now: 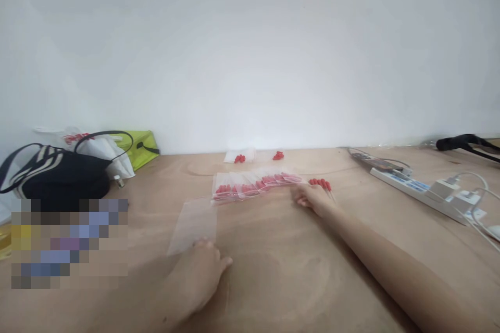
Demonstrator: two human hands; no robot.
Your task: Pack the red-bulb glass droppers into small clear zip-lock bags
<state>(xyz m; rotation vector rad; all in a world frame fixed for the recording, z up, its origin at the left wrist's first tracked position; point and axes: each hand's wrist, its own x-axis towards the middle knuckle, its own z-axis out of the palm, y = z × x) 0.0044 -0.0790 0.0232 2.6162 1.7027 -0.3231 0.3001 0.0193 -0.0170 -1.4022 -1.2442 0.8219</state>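
Note:
My left hand rests on the wooden table at the near edge of a flat clear plastic bag. Its thumb sticks out to the side, and the fingertips touch the bag. Farther off, my right hand has curled fingers at the right end of an overlapping row of clear bags with red pieces inside. What those fingers hold, if anything, is hidden. Just beyond that hand lie several red-ended sticks with thin pale stems, partly covered by it.
Two small red clusters, left and right, lie on clear bags near the wall. To the right is a white power strip with chargers, cables and a phone. A black bag, green bag and small bottle stand left.

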